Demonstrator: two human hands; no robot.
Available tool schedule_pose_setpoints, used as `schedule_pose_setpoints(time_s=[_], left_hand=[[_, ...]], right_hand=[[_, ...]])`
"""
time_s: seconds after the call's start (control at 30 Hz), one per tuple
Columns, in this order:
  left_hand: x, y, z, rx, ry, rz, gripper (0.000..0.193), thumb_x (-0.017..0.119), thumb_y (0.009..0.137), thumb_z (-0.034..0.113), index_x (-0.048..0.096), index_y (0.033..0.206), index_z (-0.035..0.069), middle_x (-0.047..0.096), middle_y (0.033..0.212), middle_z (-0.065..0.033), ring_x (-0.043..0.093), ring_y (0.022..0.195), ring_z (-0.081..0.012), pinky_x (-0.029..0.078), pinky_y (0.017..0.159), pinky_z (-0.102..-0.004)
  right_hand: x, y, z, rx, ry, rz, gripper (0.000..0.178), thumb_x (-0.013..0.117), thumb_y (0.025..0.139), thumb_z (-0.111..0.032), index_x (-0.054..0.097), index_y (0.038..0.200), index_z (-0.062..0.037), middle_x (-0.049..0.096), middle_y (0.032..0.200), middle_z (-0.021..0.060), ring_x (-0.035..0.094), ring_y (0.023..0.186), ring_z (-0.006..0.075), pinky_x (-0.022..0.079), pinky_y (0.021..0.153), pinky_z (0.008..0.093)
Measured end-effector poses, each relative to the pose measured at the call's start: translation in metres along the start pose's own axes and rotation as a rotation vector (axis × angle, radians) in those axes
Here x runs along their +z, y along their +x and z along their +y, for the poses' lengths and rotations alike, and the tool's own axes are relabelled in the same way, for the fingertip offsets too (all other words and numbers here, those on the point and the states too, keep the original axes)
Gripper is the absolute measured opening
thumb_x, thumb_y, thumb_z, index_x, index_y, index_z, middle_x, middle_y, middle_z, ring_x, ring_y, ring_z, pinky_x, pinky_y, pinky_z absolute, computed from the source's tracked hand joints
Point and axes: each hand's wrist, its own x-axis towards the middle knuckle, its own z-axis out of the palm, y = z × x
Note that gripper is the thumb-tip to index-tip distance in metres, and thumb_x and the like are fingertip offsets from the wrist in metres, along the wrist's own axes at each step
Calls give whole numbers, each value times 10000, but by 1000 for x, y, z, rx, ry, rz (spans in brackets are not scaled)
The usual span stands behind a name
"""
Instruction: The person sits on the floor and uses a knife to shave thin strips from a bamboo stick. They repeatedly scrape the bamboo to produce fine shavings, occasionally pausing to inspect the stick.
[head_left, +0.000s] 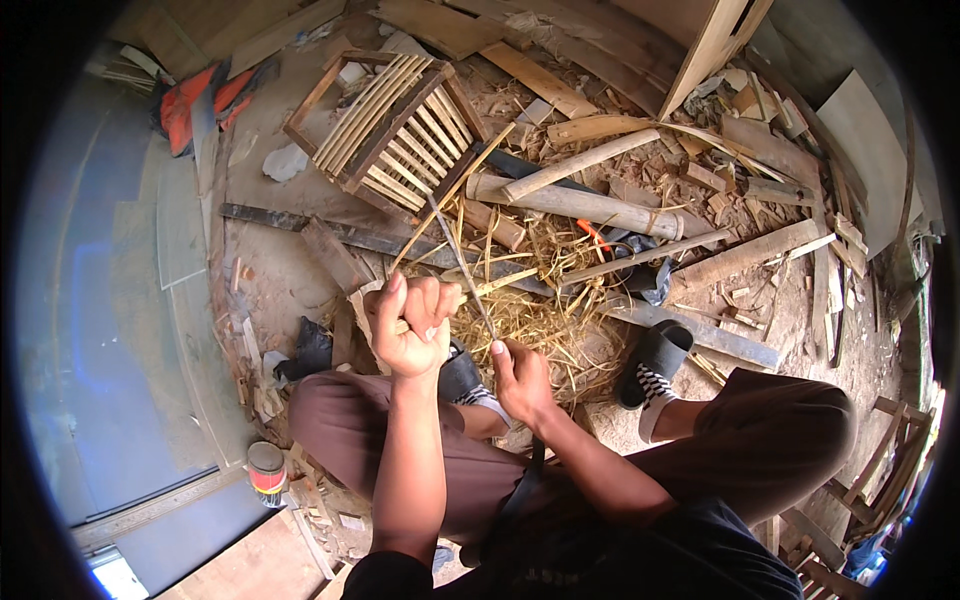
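Observation:
My left hand (412, 325) is raised in front of my knees, its fingers closed around a thin bamboo strip (490, 285). A pale length of the strip shows on the right of the fist; the rest is hidden by the fingers. Lower and to the right, my right hand (524, 382) grips a long narrow knife (462, 255), its grey blade pointing up and away from me. The handle is covered by my palm. The blade crosses close to the strip; whether they touch I cannot tell. Beneath both hands lies a heap of bamboo shavings (545, 330).
A slatted wooden frame (405, 135) stands beyond my hands. Bamboo poles (575, 205) and a dark metal bar (350, 235) lie across the ground. Wood scraps (745, 250) litter the right side. My sandalled feet flank the shavings. A small can (267, 470) sits at lower left.

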Motion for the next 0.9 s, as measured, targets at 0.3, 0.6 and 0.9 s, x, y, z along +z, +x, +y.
schedule_pose_setpoints(time_s=[0.3, 0.6, 0.9], left_hand=[[10, -2, -8, 29, 54, 35, 547, 349, 1052, 251, 277, 520, 142, 267, 487, 6, 185, 452, -119, 233, 555, -319], [16, 0, -11, 19, 10, 116, 572, 356, 1056, 275, 280, 505, 145, 264, 492, 9, 193, 462, -125, 247, 572, -321], [13, -2, -14, 24, 8, 105, 573, 352, 1062, 283, 288, 511, 138, 276, 501, 5, 197, 461, -124, 242, 575, -323]], right_hand=[[-8, 15, 30, 151, -19, 40, 563, 490, 1058, -425, 650, 856, 76, 592, 613, 265, 616, 577, 387, 476, 609, 489], [3, 21, 66, 161, 33, 92, 600, 495, 1059, -444, 631, 794, 77, 556, 578, 247, 588, 527, 338, 456, 565, 470], [6, 11, 35, -50, 4, 91, 537, 509, 1048, -422, 628, 809, 45, 589, 600, 261, 642, 605, 448, 492, 624, 518]])
